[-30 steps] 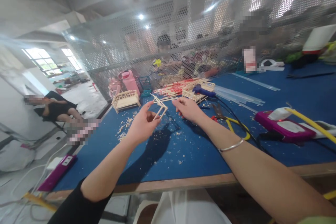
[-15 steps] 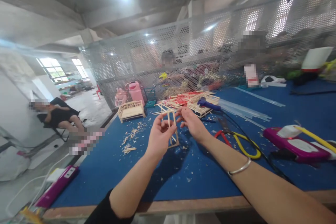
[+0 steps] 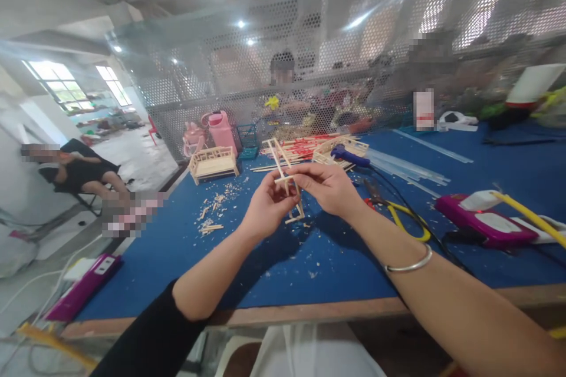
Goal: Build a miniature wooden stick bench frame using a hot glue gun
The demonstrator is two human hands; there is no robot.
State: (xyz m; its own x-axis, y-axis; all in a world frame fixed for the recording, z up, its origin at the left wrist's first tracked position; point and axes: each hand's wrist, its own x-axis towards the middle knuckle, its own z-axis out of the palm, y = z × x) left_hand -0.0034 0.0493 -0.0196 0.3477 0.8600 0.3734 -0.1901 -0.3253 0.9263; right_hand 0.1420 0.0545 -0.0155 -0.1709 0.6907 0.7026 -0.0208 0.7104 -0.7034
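Note:
A small open frame of thin pale wooden sticks (image 3: 276, 156) is held tilted above the blue table, in the middle of the view. My left hand (image 3: 264, 209) is closed around its lower part, and some of the sticks are hidden behind the fingers. With thumb and fingertips my right hand (image 3: 331, 187) pinches the frame near a cross stick. Past the hands lies a blue glue gun (image 3: 354, 157), resting against a second small wooden piece (image 3: 322, 153) with a railing. A finished-looking miniature wooden bench (image 3: 215, 165) stands to the left.
Red-tipped sticks (image 3: 300, 146) are heaped at the back, beside clear glue sticks (image 3: 404, 168). Cutters with red and yellow handles (image 3: 404, 222) and a purple power strip (image 3: 484, 224) lie right. Wood scraps (image 3: 216, 203) litter the table (image 3: 177, 271). A person (image 3: 84, 171) sits at left.
My right hand has come in from beside the frame and now grips it. The frame has been turned and tilts more toward the back left. The head view has shifted slightly downward.

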